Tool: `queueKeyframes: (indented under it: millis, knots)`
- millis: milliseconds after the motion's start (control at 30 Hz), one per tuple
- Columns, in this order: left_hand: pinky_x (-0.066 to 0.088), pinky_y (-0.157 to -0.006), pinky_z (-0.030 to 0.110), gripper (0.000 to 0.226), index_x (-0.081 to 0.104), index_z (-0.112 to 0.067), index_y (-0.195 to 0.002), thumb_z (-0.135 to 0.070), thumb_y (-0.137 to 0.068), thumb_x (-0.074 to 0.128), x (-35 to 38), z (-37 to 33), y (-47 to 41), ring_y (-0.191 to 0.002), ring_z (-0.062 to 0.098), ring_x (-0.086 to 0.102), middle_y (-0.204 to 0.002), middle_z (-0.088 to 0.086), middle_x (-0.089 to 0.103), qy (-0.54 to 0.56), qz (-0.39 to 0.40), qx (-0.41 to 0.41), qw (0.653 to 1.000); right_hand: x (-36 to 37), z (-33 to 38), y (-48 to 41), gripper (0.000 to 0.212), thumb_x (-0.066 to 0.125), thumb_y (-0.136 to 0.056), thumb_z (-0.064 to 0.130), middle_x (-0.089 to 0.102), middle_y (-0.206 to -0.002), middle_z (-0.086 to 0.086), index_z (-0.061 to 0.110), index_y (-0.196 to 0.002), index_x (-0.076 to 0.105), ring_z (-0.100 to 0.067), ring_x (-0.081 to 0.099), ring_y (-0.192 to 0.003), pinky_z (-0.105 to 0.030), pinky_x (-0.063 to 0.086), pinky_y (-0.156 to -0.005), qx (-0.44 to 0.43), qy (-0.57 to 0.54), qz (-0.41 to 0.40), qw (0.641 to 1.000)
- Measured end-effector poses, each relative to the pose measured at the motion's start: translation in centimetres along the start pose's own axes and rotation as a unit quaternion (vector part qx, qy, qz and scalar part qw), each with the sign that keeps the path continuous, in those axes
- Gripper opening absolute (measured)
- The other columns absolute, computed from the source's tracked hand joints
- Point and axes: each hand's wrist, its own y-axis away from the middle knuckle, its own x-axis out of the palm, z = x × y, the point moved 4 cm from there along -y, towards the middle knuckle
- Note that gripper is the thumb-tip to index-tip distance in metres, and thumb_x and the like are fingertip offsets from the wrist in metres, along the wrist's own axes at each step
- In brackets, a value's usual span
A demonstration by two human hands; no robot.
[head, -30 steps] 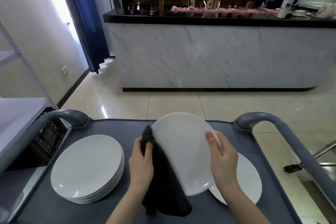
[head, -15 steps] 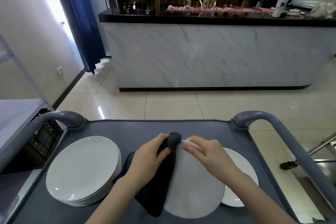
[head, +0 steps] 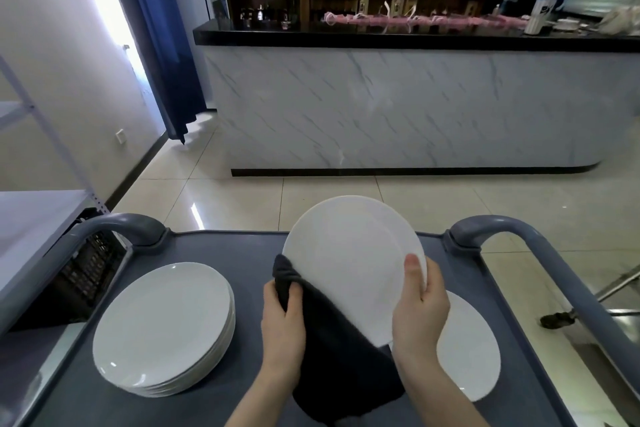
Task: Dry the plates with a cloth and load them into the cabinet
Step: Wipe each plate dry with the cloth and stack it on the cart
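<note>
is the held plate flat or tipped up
Tipped up: the held plate faces the camera, right hand gripping its rim, left hand pressing the dark cloth on it.

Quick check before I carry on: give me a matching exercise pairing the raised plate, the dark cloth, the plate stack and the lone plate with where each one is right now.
Things:
1. raised plate
2. dark cloth
3. plate stack
4. lone plate

Places:
A. flat on the cart, left side
B. gripped by the left hand, draped over a plate's lower edge
C. flat on the cart, partly hidden behind the right hand
D. tilted above the cart, rim pinched by the right hand

Pairs: 1-D, 2-B, 3-A, 4-C
</note>
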Motion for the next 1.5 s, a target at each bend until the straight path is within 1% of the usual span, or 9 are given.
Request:
queueKeyframes:
  millis: [233, 467, 667, 833, 967, 1067, 1233, 1367, 1500]
  knots:
    - [0.05, -0.081, 0.035, 0.012, 0.057, -0.037, -0.098, -0.025, -0.099, 0.053, -2.9, -2.8, -1.7, -0.095, 0.013, 0.063, -0.091, -0.013, 0.067, -0.052, 0.041, 0.1, 0.993, -1.3, 1.3, -2.9, 0.008, 0.066, -0.093, 0.028, 0.071, -0.079, 0.005, 0.037, -0.094, 0.064, -0.013, 0.066, -0.075, -0.024, 0.05, -0.064, -0.057, 0.077, 0.225, 0.97]
    - [0.044, -0.071, 0.01, 0.015, 0.053, -0.05, -0.102, -0.036, -0.095, 0.052, -2.5, -6.7, -2.3, -0.088, -0.002, 0.06, -0.093, -0.025, 0.065, -0.26, 0.251, 0.231, 0.903, 1.7, 2.5, -2.8, 0.009, 0.059, -0.085, 0.055, 0.069, -0.086, 0.023, 0.051, -0.091, 0.064, 0.005, 0.064, -0.082, -0.008, 0.043, -0.068, -0.127, 0.237, 0.421, 0.866]
    - [0.045, -0.069, 0.01, 0.013, 0.056, -0.044, -0.101, -0.032, -0.096, 0.057, -2.1, -5.9, -2.8, -0.086, -0.001, 0.061, -0.091, -0.022, 0.067, -0.211, 0.189, 0.208, 0.936, 1.8, 1.1, -1.6, 0.018, 0.062, -0.095, 0.037, 0.064, -0.069, 0.004, 0.03, -0.079, 0.068, -0.013, 0.056, -0.063, -0.024, 0.04, -0.059, -0.124, 0.163, 0.343, 0.917]
    - [0.045, -0.074, 0.025, 0.008, 0.056, -0.039, -0.098, -0.033, -0.098, 0.051, -2.4, -2.7, -2.7, -0.091, 0.001, 0.06, -0.088, -0.027, 0.064, -0.096, 0.032, 0.093, 0.991, 0.6, 0.1, -1.7, 0.036, 0.06, -0.097, 0.038, 0.053, -0.062, -0.003, 0.016, -0.069, 0.06, -0.011, 0.045, -0.058, -0.015, 0.037, -0.052, -0.027, 0.063, 0.16, 0.985]
    - [0.044, -0.076, 0.034, 0.006, 0.052, -0.046, -0.095, -0.043, -0.097, 0.047, -1.0, 0.2, -0.3, -0.094, 0.003, 0.058, -0.087, -0.023, 0.064, -0.022, -0.032, 0.011, 0.999, 0.8, -1.0, -0.8, 0.032, 0.057, -0.098, 0.042, 0.063, -0.067, 0.0, 0.026, -0.071, 0.065, -0.006, 0.054, -0.061, -0.024, 0.047, -0.06, 0.042, 0.003, 0.04, 0.998]
    - [0.048, -0.081, 0.037, 0.006, 0.053, -0.038, -0.092, -0.038, -0.097, 0.05, -0.9, 0.4, -0.6, -0.094, 0.012, 0.061, -0.084, -0.019, 0.063, -0.023, -0.012, 0.021, 0.999, 0.4, -1.0, -1.1, 0.031, 0.056, -0.097, 0.043, 0.068, -0.076, 0.0, 0.022, -0.076, 0.066, -0.007, 0.058, -0.066, -0.03, 0.05, -0.066, 0.034, 0.034, 0.063, 0.997]
    - [0.041, -0.066, 0.006, 0.024, 0.05, -0.047, -0.095, -0.024, -0.096, 0.056, -1.7, -3.4, -2.1, -0.086, -0.007, 0.059, -0.09, -0.028, 0.064, -0.123, 0.082, 0.16, 0.976, -0.5, 0.6, -3.1, 0.038, 0.057, -0.09, 0.051, 0.06, -0.066, -0.002, 0.018, -0.073, 0.061, -0.005, 0.048, -0.058, -0.015, 0.038, -0.054, -0.063, 0.131, 0.226, 0.963]
    - [0.047, -0.077, 0.017, 0.018, 0.052, -0.049, -0.102, -0.042, -0.086, 0.057, -0.3, -5.3, -2.3, -0.089, -0.003, 0.061, -0.093, -0.027, 0.066, -0.244, 0.217, 0.223, 0.919, 1.1, 0.8, -3.1, 0.032, 0.061, -0.095, 0.043, 0.051, -0.06, 0.003, 0.028, -0.068, 0.055, -0.003, 0.044, -0.056, -0.019, 0.032, -0.054, -0.118, 0.229, 0.387, 0.886]
    - [0.048, -0.075, 0.022, 0.013, 0.053, -0.046, -0.102, -0.038, -0.093, 0.058, -0.2, -5.6, -2.3, -0.087, -0.003, 0.061, -0.091, -0.027, 0.066, -0.25, 0.163, 0.244, 0.923, 1.2, 0.8, -2.7, 0.032, 0.062, -0.094, 0.043, 0.05, -0.062, -0.002, 0.021, -0.071, 0.06, -0.005, 0.042, -0.057, -0.021, 0.032, -0.055, -0.133, 0.184, 0.358, 0.906]
